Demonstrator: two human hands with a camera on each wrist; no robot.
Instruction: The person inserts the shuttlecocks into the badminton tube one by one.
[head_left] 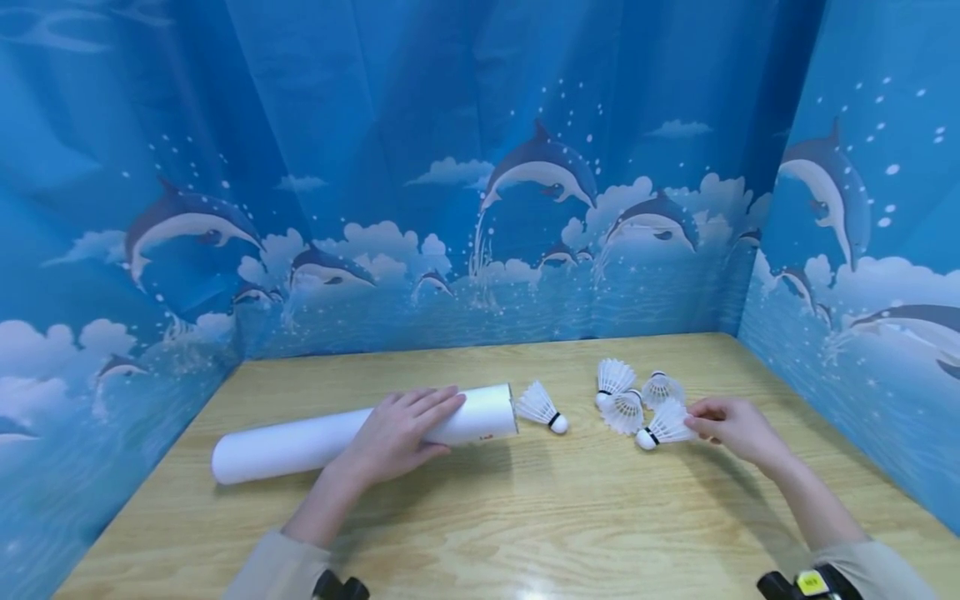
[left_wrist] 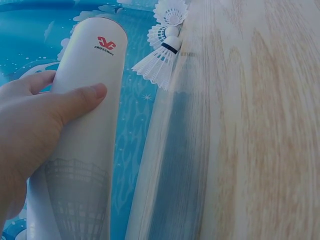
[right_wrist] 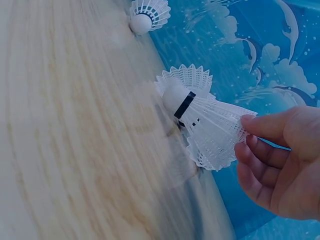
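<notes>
My left hand (head_left: 405, 435) grips a long white shuttlecock tube (head_left: 292, 442) lying on the table, its thumb wrapped along the near side in the left wrist view. Red and dark print reading CROSSWAY shows near the tube's right end. Between thumb and fingers, my right hand (head_left: 738, 429) pinches the skirt edge of a white shuttlecock (head_left: 666, 425) with a black band, its cork pointing left. Close behind it sit several more shuttlecocks (head_left: 615, 379) in a cluster. A single shuttlecock (head_left: 542, 407) lies just off the tube's right end, cork toward the right.
The wooden table (head_left: 585, 533) carries everything. Blue curtains with dolphins (head_left: 540, 171) stand along its back, left and right sides. Inside the tube, a faint shuttlecock shape (left_wrist: 77, 195) shows through the wall in the left wrist view.
</notes>
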